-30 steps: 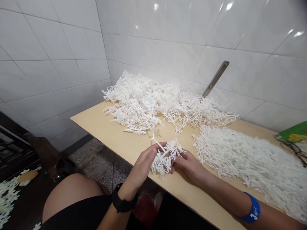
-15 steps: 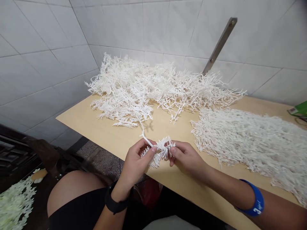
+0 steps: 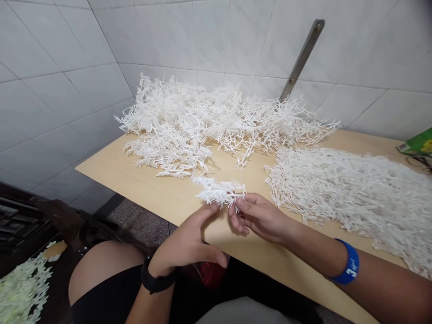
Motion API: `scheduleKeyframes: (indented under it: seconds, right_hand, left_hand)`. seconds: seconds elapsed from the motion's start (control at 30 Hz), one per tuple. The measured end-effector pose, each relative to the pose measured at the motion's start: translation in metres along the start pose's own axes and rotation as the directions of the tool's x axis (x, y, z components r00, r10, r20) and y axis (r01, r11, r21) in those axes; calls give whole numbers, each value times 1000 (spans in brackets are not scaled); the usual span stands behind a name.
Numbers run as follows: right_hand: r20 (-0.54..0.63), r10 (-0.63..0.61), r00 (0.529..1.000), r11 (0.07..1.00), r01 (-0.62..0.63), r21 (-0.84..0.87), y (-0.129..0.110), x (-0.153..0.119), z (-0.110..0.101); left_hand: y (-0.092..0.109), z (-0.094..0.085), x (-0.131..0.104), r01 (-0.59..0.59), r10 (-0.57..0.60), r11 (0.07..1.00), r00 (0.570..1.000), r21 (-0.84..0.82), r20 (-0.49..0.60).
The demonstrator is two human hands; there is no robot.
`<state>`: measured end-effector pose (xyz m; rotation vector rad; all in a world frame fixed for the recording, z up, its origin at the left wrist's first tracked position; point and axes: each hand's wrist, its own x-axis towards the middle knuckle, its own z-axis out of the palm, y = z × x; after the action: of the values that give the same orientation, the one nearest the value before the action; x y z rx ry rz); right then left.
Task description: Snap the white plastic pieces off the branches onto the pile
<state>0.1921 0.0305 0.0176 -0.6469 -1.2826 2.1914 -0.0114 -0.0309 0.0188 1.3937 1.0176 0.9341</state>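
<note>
A small white plastic sprig [image 3: 218,191] with thin needle-like tips is pinched at its right end between the thumb and fingers of my right hand [image 3: 254,216]. Just below and left of it, my left hand [image 3: 191,240] is spread, thumb well apart from the fingers, with nothing in its grasp. Whether its fingertips still brush the sprig I cannot tell. Behind the hands lies a tangled heap of white branching sprigs [image 3: 202,117] on the tan tabletop [image 3: 145,193].
A flat, dense layer of white sprigs [image 3: 351,193] covers the table's right side. A green packet [image 3: 418,143] lies at the far right. Against the tiled wall leans a metal bar [image 3: 302,60]. Pale green artificial foliage [image 3: 25,288] is at lower left.
My left hand has let go of the sprig and opened, dropping slightly lower. My right hand keeps its hold, and the sprig has turned to lie more sideways.
</note>
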Motion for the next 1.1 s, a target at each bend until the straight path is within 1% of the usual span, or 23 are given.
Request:
scheduleKeyframes:
  seconds: [0.07, 0.13, 0.23, 0.33, 0.4, 0.47, 0.53, 0.63, 0.7, 0.77, 0.83, 0.9, 0.93, 0.97, 1.03, 1.1]
  right_hand:
    - [36, 2, 999, 995, 2, -104, 0, 0, 4]
    - [47, 5, 999, 971, 6, -238, 0, -1, 7]
    - [64, 6, 998, 905, 22, -425, -1, -1, 12]
    - [113, -41, 993, 811, 99, -577, 0, -1, 16]
    - [95, -65, 993, 777, 111, -620, 2, -2, 17]
    - [47, -100, 994, 749, 106, -654, 5, -3, 16]
    - [39, -198, 979, 669, 164, -725, 7, -4, 14]
    - [92, -368, 925, 454, 265, -850, 9, -5, 11]
    - [130, -419, 899, 343, 289, -894, 9, -6, 11]
    - [165, -438, 884, 290, 313, -905, 9, -7, 11]
    - [189, -443, 876, 275, 334, -902, 8, -8, 13]
    - [186, -453, 872, 265, 331, -905, 6, -8, 13]
    - [172, -467, 867, 254, 318, -914, 5, -7, 12]
    - [152, -488, 859, 231, 295, -927, 4, -6, 10]
    - [101, -539, 836, 150, 214, -965, 2, -4, 5]
    - [54, -574, 817, 52, 102, -993, 0, -2, 0]
  left_hand:
    - [5, 3, -1, -1, -5, 989, 999, 145, 43]
    - [7, 6, -1, -35, 30, 985, 999, 167, 32]
    - [5, 9, -1, -50, 54, 990, 998, 134, -31]
    - [2, 14, 1, 19, 4, 983, 992, 183, -126]
    - [2, 18, 3, 60, -25, 979, 983, 194, -181]
    - [2, 20, 4, 78, -43, 983, 977, 164, -210]
    - [2, 20, 4, 78, -43, 986, 973, 145, -227]
    - [4, 21, 4, 66, -33, 988, 973, 139, -228]
    - [5, 22, 5, 59, -27, 990, 971, 129, -238]
    - [4, 23, 6, 70, -41, 994, 956, 89, -291]
    - [1, 22, 9, 75, -91, 996, 921, -58, -380]
    - [-4, 20, 12, 61, -165, 968, 885, -243, -436]
    - [-5, 18, 13, 58, -192, 951, 880, -303, -435]
    - [-7, 17, 14, 62, -205, 942, 884, -330, -420]
    - [-7, 16, 14, 80, -197, 951, 902, -300, -385]
    - [-6, 16, 13, 86, -169, 969, 913, -231, -370]
